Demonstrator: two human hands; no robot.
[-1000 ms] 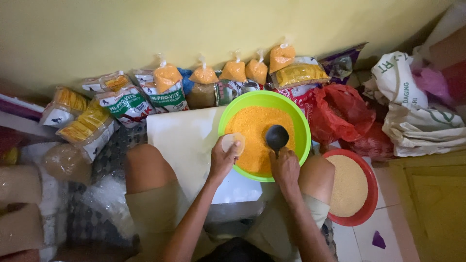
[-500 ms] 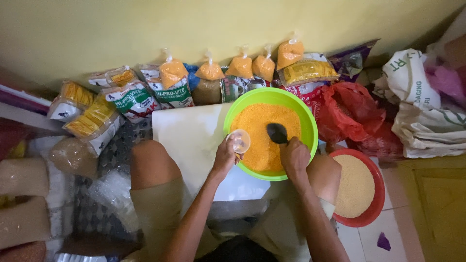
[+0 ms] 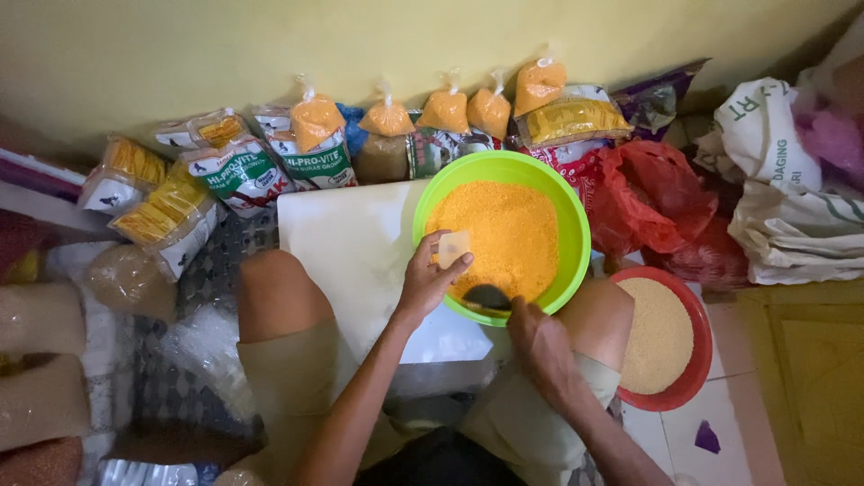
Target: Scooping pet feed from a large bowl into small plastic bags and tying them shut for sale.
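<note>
A green bowl (image 3: 576,225) full of orange grain stands between my knees. My left hand (image 3: 427,279) holds a small clear plastic bag (image 3: 453,248) open over the bowl's near left rim. My right hand (image 3: 540,346) grips a dark scoop (image 3: 489,297) that dips into the grain at the bowl's near edge, just right of the bag. Under the bowl lies a white board (image 3: 351,243).
Several tied bags of orange grain (image 3: 315,121) and printed feed packs (image 3: 234,175) line the yellow wall. A red bowl of pale grain (image 3: 693,360) sits at my right knee. Red plastic bags (image 3: 657,198) and white sacks (image 3: 783,207) lie to the right, filled bags (image 3: 45,360) to the left.
My right hand pulled the scoop back from the middle of the grain to the bowl's near edge. My left hand turned the small bag so its side faces up.
</note>
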